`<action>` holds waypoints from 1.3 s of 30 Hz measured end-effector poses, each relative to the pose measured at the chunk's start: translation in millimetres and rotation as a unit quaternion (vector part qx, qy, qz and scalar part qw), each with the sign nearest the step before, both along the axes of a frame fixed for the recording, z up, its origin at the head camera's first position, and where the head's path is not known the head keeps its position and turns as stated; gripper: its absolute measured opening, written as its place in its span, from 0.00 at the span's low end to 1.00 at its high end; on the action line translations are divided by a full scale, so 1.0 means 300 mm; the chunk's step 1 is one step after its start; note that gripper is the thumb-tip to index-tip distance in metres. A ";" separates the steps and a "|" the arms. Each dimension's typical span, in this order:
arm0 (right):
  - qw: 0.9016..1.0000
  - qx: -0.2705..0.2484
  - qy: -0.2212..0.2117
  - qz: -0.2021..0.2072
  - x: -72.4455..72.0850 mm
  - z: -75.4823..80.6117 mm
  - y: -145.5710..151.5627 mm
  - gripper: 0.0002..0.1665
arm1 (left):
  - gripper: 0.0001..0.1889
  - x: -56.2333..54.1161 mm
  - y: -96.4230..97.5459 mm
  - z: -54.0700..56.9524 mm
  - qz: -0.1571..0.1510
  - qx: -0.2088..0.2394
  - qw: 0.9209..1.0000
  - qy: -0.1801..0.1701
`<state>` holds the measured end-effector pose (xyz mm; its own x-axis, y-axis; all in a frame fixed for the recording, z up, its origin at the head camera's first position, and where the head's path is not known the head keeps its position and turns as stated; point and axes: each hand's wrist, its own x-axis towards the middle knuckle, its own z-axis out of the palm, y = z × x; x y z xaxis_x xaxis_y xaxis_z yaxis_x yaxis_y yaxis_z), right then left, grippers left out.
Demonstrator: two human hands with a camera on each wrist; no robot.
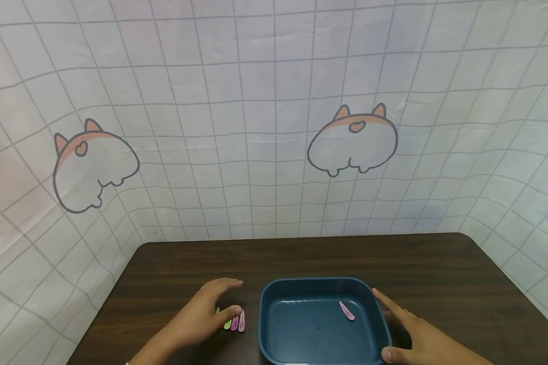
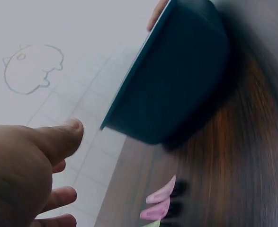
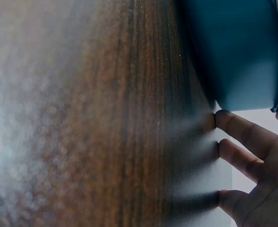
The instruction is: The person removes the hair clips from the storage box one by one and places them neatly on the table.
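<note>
A white grid-patterned cloth with cartoon animal outlines is hanging behind a dark wood-grain tabletop (image 1: 438,274). A dark teal rectangular plastic tray (image 1: 274,299) with rounded corners is sitting near the front edge, one pink hair clip (image 1: 346,311) lying inside. The right hand (image 1: 415,332), fingers spread and relaxed, is resting against the tray's right rim. The left hand (image 1: 201,314), loosely open, is hovering over a small row of pink and green hair clips (image 1: 234,322) just left of the tray.
</note>
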<state>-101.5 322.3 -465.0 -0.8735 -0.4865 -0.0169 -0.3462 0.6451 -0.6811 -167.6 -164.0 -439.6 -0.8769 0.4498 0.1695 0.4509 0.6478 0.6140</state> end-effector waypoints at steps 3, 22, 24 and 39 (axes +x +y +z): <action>1.000 -0.006 -0.011 0.000 0.001 0.002 0.001 0.57 | 0.27 0.000 0.030 0.011 -0.013 -0.001 1.000 0.000; 1.000 -0.015 -0.017 0.001 -0.001 -0.004 0.007 0.58 | 0.28 0.011 0.173 0.047 -0.114 -0.003 0.993 -0.019; 1.000 -0.019 -0.023 0.001 -0.002 -0.004 0.007 0.58 | 0.28 0.011 0.186 0.048 -0.122 -0.002 0.992 -0.015; 1.000 -0.018 -0.020 0.005 -0.009 -0.007 0.007 0.58 | 0.29 0.004 0.284 0.047 -0.148 -0.044 0.988 0.004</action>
